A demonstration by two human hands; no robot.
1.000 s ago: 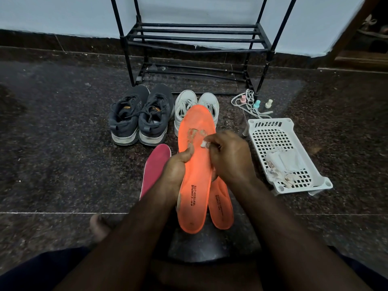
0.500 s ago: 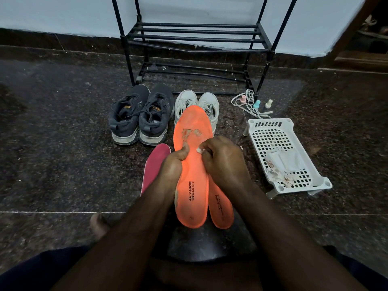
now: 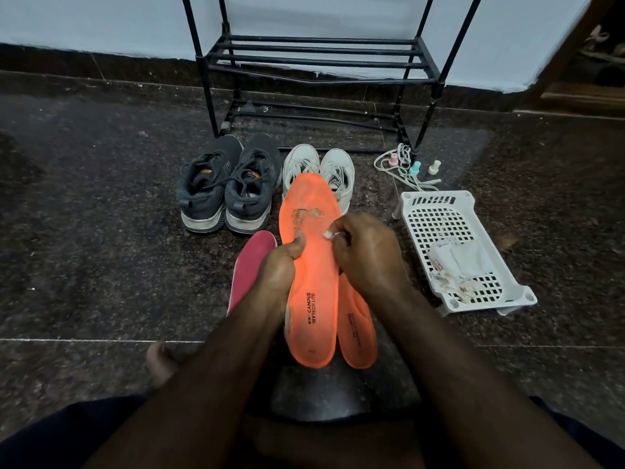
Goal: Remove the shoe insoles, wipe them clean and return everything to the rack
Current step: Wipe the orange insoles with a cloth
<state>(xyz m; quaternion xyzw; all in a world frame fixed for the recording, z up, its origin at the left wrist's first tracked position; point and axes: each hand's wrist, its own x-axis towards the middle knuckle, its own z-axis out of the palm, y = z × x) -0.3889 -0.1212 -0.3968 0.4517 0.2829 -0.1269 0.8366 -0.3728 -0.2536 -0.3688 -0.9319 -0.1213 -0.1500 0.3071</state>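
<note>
Head view: orange insole [image 3: 313,286] is gripped by left hand [image 3: 279,269]; wipe scrap [image 3: 327,234] is pinched in right fingers [image 3: 341,231]. Worn patch [image 3: 306,214] just beyond the fingers could be torn further by hard rubbing.

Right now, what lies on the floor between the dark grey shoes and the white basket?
In the head view, the white shoes stand between the dark grey shoes and the white basket, partly hidden by the raised orange insole.

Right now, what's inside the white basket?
The white basket holds crumpled white wipes, some dirty, bunched toward its near end. Whatever lies beneath the wipes is covered.
</note>
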